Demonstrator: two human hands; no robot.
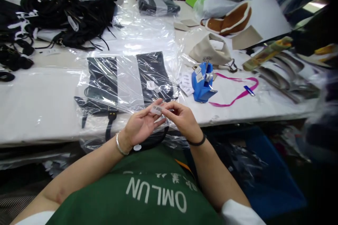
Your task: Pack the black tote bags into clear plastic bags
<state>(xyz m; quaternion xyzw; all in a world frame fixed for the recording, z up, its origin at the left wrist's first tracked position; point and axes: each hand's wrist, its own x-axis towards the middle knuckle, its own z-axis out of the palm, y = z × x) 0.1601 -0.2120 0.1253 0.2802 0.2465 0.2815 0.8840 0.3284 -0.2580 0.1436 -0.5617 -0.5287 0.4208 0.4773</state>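
Note:
A small clear label with printing [156, 110] is pinched between the thumb and fingertips of my right hand [182, 117]. Beneath it, my left hand [141, 124] is turned palm up with its fingers stretched apart, and the label lies against those fingers. Just beyond both hands, a black bag [155, 68] in clear plastic film lies flat on the table. A white paper band [128, 77] runs across its middle, and a white tag [151, 85] shows through the film. The bag's black strap [109, 126] hangs toward the table's front edge.
A blue tape dispenser [202, 84] stands right of the bag beside a sheet of labels [186, 83] and a pink lanyard [252, 86]. Black bags are heaped [71, 10] far left. A beige pouch [210, 51] sits behind the dispenser. Below is a blue bin [274, 172]. Other people sit opposite.

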